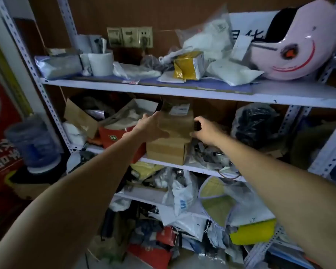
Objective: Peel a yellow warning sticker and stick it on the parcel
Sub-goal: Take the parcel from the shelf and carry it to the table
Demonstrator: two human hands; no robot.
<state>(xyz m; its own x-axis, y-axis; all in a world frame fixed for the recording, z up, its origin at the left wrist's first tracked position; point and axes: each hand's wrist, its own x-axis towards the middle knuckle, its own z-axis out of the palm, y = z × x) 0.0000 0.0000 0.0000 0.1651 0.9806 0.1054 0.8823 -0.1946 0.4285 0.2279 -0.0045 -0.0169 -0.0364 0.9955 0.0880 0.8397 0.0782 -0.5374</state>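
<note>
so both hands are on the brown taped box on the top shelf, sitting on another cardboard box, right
Not quite: the brown taped box is on the middle shelf, not the top one. The head view shows the left hand and right hand gripping its sides, and it does sit on another cardboard box.

The parcel's [175, 121] label print is blurred beyond reading; its sides are covered by both hands, its base hidden.
</note>
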